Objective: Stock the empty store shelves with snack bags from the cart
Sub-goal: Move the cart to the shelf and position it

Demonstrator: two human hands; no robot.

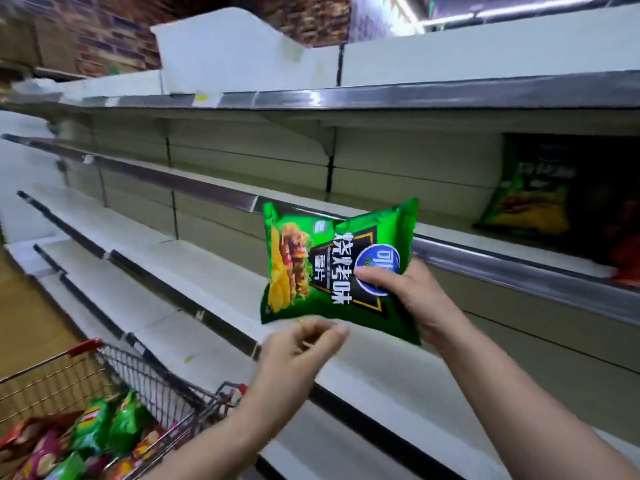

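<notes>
Green crisp bag [332, 268], printed with white Chinese characters and a burger picture, hangs sideways in the air in front of the metal-edged middle shelf [519, 265]. The right hand [415, 299] grips its right end, thumb pressed on the front by the round blue logo, fingers behind. The left hand [301, 344] sits just under the bag's lower edge with fingers curled (too blurred to tell whether they pinch the edge or hold nothing). Further right on that shelf a second green bag [530, 199] stands upright, something red [623, 258] beside it. At lower left, a wire shopping cart [149, 379] holds green, red and purple snack bags [100, 427].
</notes>
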